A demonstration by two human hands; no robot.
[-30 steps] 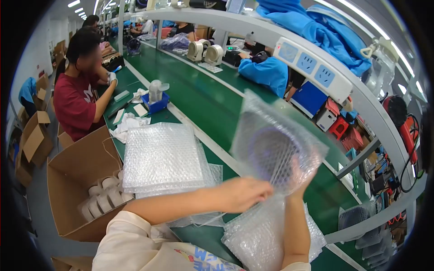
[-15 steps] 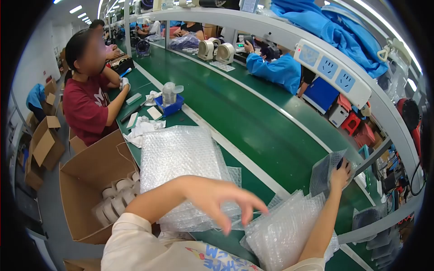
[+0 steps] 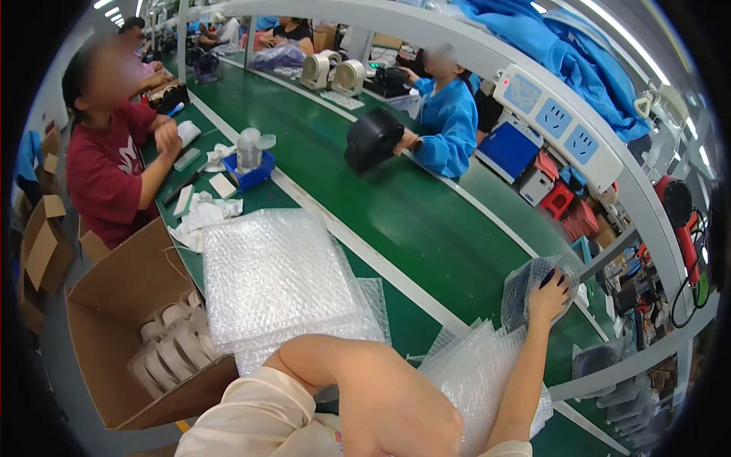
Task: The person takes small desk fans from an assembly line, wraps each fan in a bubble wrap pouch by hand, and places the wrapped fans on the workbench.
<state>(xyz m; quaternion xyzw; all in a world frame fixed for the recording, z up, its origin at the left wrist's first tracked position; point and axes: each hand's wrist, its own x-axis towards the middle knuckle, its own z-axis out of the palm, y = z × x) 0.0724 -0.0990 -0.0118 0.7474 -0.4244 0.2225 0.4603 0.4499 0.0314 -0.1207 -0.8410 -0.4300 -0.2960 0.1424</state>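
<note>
My right hand (image 3: pixel 550 295) is at the far right, fingers curled over a clear bubble wrap bag (image 3: pixel 519 293) that stands up above the green bench. Something dark shows at its fingertips, too small to name. My left hand (image 3: pixel 411 415) is bent down close to my body, its fingers hidden from view. Under my right forearm a fanned pile of bubble wrap bags (image 3: pixel 480 373) lies on the bench. A taller, flatter stack of bubble wrap bags (image 3: pixel 278 274) lies to the left, partly behind my left arm.
A cardboard box (image 3: pixel 106 343) with several white round parts (image 3: pixel 175 354) stands at left. A blue tray (image 3: pixel 251 171) holds a clear bottle. Across the green belt (image 3: pixel 411 236), a person in blue (image 3: pixel 449 122) holds a black round object (image 3: pixel 373 141). Another person in red (image 3: pixel 106 171) sits at left.
My left hand has dropped from above the bags toward my body. My right hand stays on the bubble wrap bag. The person in blue now holds a black object over the belt.
</note>
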